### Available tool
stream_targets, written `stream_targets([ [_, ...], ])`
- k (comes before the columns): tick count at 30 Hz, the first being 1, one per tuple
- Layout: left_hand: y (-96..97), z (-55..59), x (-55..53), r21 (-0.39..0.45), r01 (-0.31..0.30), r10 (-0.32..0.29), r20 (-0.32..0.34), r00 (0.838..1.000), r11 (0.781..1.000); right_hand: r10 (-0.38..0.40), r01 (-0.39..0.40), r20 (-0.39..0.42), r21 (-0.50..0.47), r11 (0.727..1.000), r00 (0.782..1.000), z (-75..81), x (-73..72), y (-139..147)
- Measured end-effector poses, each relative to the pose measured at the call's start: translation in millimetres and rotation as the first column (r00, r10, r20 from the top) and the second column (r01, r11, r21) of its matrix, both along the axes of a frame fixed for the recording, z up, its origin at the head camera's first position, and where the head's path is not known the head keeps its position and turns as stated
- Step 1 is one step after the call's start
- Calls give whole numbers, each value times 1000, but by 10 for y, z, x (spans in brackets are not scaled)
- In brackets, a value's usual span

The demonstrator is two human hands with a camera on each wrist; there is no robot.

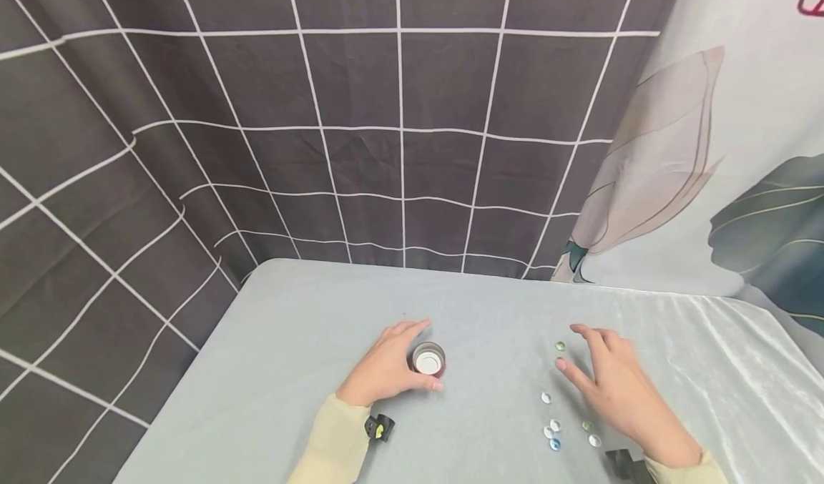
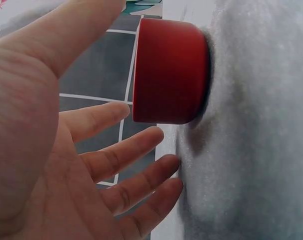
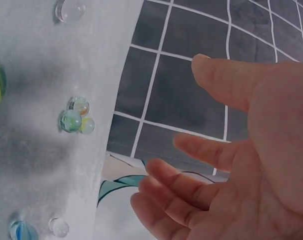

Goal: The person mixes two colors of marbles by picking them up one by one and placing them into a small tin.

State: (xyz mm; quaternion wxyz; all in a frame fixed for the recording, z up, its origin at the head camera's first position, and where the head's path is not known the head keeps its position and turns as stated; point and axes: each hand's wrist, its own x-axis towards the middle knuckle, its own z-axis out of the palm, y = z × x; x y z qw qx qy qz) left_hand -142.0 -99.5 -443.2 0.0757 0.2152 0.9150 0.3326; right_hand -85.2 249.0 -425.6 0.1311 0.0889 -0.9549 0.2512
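A small round red cup point(image 1: 428, 359), pale inside, stands upright on the cloth in the head view. My left hand point(image 1: 386, 366) is spread beside it, thumb on the near side and fingers on the far side. The left wrist view shows the cup's smooth red wall point(image 2: 171, 72) with the fingers point(image 2: 126, 155) straight and apart from it. Over the marbles at the right, my right hand point(image 1: 614, 387) hovers with thumb and forefinger parted. Nothing shows between its fingers. A green marble point(image 1: 560, 346) lies by its fingertips; the right wrist view shows a small cluster of marbles point(image 3: 71, 120).
Several glass marbles lie to the right of the cup: a clear one point(image 1: 546, 397), a blue one point(image 1: 555, 444), and a green one point(image 1: 587, 425) among others. The light grey cloth point(image 1: 290, 327) covers the table. A dark gridded curtain point(image 1: 360, 162) hangs behind it.
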Motion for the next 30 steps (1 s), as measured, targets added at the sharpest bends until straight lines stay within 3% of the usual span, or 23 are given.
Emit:
stream_targets([
  [8,13,4,-1,5,20,-20,10,1000,1000,52,-56,60,57,997,997,-21,5,-40],
  [19,36,-55,0,-33,22,-23,-33,999,999,125,-133,94,91,987,988,-81,5,-114],
  [30,92,-75,8,-38,19,-22,-89,996,999,238,-255,194,70,964,952,-126,21,-127],
])
